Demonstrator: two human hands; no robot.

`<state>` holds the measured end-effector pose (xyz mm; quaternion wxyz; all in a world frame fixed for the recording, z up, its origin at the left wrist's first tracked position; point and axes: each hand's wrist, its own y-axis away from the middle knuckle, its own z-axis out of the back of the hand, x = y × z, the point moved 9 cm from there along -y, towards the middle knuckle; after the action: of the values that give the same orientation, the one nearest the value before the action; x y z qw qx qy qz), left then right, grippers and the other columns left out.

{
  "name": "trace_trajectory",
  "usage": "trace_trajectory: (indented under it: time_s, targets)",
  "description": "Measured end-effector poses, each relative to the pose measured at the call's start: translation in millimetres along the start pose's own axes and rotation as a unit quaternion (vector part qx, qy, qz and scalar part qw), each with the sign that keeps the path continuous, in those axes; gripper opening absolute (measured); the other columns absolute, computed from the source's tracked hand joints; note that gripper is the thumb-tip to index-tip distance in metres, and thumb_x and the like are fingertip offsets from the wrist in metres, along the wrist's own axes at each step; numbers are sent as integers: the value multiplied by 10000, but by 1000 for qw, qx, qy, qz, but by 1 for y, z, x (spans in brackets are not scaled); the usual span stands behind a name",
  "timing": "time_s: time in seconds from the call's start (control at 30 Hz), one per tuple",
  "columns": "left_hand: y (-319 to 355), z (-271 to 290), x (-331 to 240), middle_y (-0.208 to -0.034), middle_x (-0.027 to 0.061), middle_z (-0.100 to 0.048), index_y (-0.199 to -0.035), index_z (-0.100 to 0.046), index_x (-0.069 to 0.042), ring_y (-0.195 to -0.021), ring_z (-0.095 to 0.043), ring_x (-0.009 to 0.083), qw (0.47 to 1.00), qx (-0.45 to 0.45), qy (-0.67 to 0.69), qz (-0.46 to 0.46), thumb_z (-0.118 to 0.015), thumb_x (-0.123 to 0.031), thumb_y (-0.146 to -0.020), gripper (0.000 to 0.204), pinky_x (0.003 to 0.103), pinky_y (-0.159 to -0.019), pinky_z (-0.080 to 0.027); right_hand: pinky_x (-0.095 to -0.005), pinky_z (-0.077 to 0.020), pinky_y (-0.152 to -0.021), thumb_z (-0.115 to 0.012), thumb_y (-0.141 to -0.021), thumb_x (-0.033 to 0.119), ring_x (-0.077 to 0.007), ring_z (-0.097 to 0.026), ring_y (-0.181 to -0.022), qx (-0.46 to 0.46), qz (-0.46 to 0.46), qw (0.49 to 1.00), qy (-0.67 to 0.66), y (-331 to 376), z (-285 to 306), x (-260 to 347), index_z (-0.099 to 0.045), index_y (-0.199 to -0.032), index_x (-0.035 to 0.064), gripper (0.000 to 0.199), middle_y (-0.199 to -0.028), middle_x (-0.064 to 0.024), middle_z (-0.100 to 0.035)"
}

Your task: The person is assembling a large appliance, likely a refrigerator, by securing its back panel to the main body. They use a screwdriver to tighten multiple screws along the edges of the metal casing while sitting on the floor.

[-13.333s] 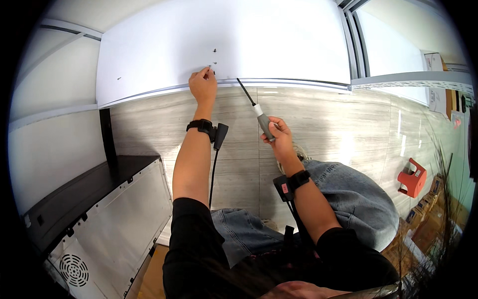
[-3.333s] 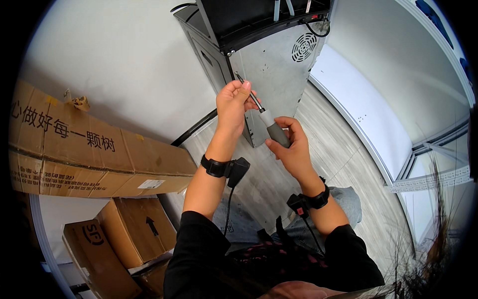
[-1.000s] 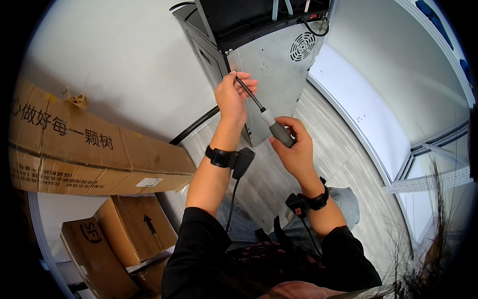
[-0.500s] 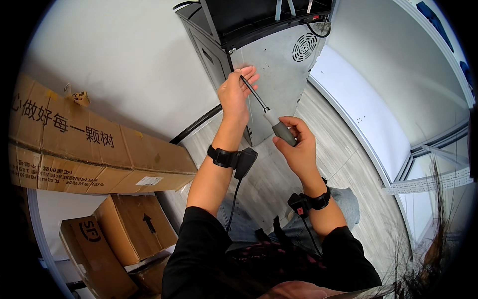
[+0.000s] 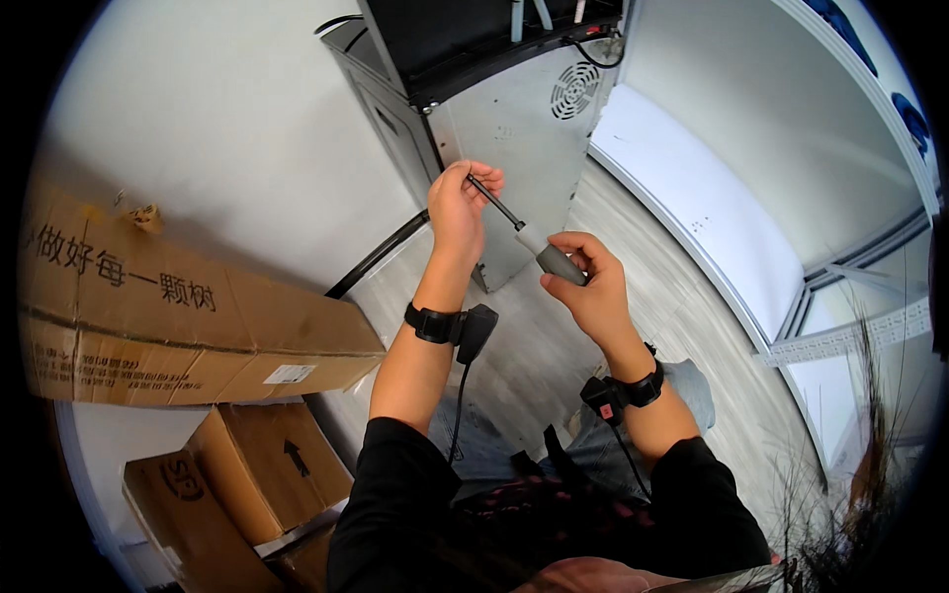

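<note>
In my right hand (image 5: 599, 301) is a screwdriver (image 5: 557, 259) with a thick grey handle and a dark shaft slanting up to the left. My left hand (image 5: 457, 212) is closed at the shaft's tip, thumb and fingers pinched around it. Whether a screw sits in that pinch is hidden by the fingers. Just beyond both hands stands a black cabinet-like appliance (image 5: 395, 138) with a grey metal panel (image 5: 514, 143), which has a round vent grille. The screwdriver is in front of this panel.
A long cardboard box (image 5: 198, 321) lies at the left, above smaller cardboard boxes (image 5: 282, 465). A white shelf unit (image 5: 702, 203) curves along the right. Wood-look flooring (image 5: 618, 212) shows between. A black cable (image 5: 593, 61) loops at the appliance's upper right.
The view has shifted, so the appliance appears further left. My left hand's fingers have curled in around the screwdriver's tip, away from the panel. My right hand keeps its grip on the handle.
</note>
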<state>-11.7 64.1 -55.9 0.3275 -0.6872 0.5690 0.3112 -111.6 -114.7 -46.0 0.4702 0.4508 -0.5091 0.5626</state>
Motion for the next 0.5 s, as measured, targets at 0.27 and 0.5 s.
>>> trace_trajectory:
  time_s: [0.27, 0.5]
  targets:
    - [6, -23, 74, -796, 93, -618, -918, -578, -5, -725, -573, 172, 998, 14, 31, 50, -418, -199, -936, 253, 303, -701, -465, -232, -445, -649, -690, -686, -49, -76, -510, -705, -32, -28, 995, 92, 17, 71, -13, -599, -1034, 22, 367, -868, -23, -617]
    - [-11, -53, 166, -731, 12, -589, -982, -657, 33, -667, -516, 75, 995, 22, -92, 37, -569, -135, -891, 210, 218, -636, -429, -212, -391, -527, -681, -708, -27, -70, -525, -660, -102, -121, 986, 58, 7, 168, -69, -599, -1036, 44, 346, -848, -14, -602]
